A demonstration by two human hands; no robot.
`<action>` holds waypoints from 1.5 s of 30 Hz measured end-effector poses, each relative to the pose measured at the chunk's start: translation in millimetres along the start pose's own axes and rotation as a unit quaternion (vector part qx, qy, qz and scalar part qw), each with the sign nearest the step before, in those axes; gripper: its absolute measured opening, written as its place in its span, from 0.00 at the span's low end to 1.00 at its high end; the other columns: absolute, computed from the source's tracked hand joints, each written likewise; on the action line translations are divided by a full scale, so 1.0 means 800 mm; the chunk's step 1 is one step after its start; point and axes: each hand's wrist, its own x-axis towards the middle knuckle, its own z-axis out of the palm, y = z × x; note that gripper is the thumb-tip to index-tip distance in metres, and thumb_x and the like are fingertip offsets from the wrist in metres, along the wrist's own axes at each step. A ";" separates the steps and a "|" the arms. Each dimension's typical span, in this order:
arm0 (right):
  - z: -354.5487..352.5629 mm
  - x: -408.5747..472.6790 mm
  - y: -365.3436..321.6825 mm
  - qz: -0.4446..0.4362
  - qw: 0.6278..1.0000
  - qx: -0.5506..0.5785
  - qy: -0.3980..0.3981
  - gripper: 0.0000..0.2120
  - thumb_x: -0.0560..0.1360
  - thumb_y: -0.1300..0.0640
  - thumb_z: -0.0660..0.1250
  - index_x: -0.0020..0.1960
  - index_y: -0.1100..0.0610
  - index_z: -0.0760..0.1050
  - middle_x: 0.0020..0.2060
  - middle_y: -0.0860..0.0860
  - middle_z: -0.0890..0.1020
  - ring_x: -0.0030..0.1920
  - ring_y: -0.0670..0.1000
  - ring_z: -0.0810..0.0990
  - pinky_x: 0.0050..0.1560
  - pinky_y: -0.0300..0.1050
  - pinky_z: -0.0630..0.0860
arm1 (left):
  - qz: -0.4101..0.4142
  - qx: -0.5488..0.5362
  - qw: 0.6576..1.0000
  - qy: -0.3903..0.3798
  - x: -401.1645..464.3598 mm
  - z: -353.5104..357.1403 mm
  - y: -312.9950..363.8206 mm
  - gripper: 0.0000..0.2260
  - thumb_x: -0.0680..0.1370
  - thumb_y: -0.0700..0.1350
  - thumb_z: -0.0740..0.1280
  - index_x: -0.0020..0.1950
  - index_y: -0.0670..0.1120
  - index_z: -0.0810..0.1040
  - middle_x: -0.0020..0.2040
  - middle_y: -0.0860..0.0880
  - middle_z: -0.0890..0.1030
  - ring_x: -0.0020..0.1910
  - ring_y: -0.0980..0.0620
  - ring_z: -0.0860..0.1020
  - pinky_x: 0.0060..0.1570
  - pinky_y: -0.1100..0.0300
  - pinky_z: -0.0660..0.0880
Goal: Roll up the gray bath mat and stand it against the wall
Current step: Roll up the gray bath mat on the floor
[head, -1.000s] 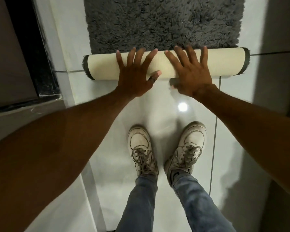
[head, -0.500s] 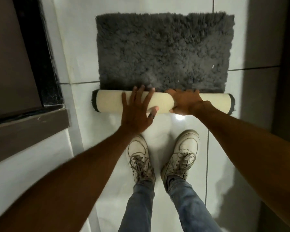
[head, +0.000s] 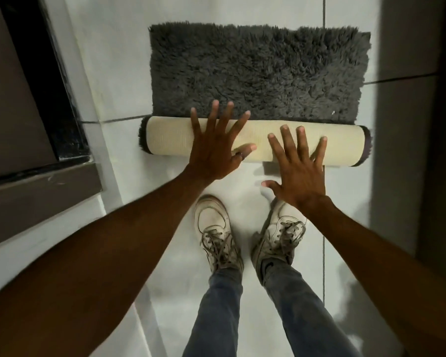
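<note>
Both hands are splayed flat, nothing gripped: the left hand presses on the cream-backed rolled part of the shaggy gray bath mat, the right hand sits lower, fingertips on the roll. The flat part lies just past the fingertips on the glossy white floor tiles. Since the hands sit uneven, I'd bet the roll goes crooked or springs loose.
</note>
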 end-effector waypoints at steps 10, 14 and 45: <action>-0.070 0.130 0.041 0.034 0.999 0.008 -0.018 0.59 0.63 0.38 0.83 0.84 0.47 0.54 0.82 0.58 0.64 0.82 0.68 0.60 0.76 0.83 0.47 | -0.016 0.040 0.999 0.029 0.020 -0.011 0.012 0.43 0.73 0.74 0.60 0.84 0.55 0.56 0.83 0.43 0.58 0.82 0.35 0.54 0.71 0.19 0.47; -0.087 0.145 0.045 0.030 0.998 0.031 -0.043 0.52 0.64 0.40 0.82 0.81 0.46 0.61 0.78 0.57 0.70 0.79 0.69 0.65 0.75 0.81 0.50 | -0.039 0.038 0.998 0.021 0.039 -0.022 0.016 0.44 0.71 0.73 0.64 0.83 0.54 0.59 0.81 0.43 0.63 0.80 0.35 0.59 0.70 0.19 0.50; -0.025 0.061 -0.036 0.325 0.150 0.930 0.080 0.39 0.76 0.57 0.78 0.80 0.52 0.61 0.72 0.59 0.73 0.67 0.66 0.76 0.58 0.76 0.80 | 0.049 -0.021 0.961 -0.270 0.147 -0.048 -0.008 0.65 0.51 0.75 0.71 0.82 0.53 0.53 0.74 0.40 0.66 0.71 0.34 0.66 0.68 0.30 0.63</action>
